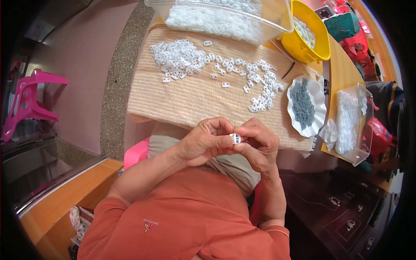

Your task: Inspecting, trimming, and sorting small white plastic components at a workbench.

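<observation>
- Small white plastic piece (235, 138) pinched between both hands, in front of the near edge of the woven mat (190, 97).
- Left hand (207, 141) curled, thumb and fingers gripping the piece.
- Right hand (259, 145) clenched on its other side.
- Loose white pieces (182, 58) scattered on the mat.
- White dish (318, 97) of grey bits just right; yellow bowl (318, 34) beyond.

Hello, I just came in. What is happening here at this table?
A person in an orange shirt holds one small white plastic piece between both hands, the left hand and the right hand pinching it together near the table edge. On the striped mat lie many loose white pieces. A white scalloped dish with small grey parts stands to the right, and a yellow bowl and a clear tub of white pieces stand at the far side.
</observation>
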`<state>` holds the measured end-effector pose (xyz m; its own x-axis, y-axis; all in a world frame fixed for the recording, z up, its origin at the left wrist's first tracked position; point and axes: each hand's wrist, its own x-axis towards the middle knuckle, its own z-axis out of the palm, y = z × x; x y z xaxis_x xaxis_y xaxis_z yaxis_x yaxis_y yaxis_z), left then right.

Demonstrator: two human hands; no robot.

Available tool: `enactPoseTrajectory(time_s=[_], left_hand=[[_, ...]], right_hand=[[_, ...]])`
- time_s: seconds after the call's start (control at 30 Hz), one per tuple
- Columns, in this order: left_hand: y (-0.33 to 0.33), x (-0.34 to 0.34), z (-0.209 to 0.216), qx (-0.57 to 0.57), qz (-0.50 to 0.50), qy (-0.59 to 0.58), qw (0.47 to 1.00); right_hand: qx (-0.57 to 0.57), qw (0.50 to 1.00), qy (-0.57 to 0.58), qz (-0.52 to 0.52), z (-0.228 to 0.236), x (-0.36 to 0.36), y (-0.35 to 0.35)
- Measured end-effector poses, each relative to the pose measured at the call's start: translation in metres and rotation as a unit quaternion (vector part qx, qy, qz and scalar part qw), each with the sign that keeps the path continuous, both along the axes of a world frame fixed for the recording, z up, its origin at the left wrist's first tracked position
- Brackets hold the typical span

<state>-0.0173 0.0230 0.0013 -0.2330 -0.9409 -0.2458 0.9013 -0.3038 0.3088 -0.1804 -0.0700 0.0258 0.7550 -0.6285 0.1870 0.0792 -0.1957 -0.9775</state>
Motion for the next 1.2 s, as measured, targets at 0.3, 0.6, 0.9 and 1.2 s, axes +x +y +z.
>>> enactPoseTrajectory(time_s=[0.3,0.6,0.9,1.2], left_hand=[[0.001,-0.001,0.002,-0.029,-0.003,-0.006,1.000],[-0.001,0.001,0.006,-0.019,-0.010,-0.010,1.000],[0.002,0.005,0.010,-0.011,-0.012,-0.031,0.999],[0.000,0.002,0.015,-0.020,-0.013,-0.053,0.998]], right_hand=[[-0.051,0.997,0.049,-0.024,0.011,0.003,0.002],[-0.073,0.994,0.075,0.020,0.021,0.002,-0.002],[0.038,0.997,0.052,0.032,0.012,-0.003,0.003],[0.100,0.995,-0.021,0.011,0.008,-0.006,0.004]])
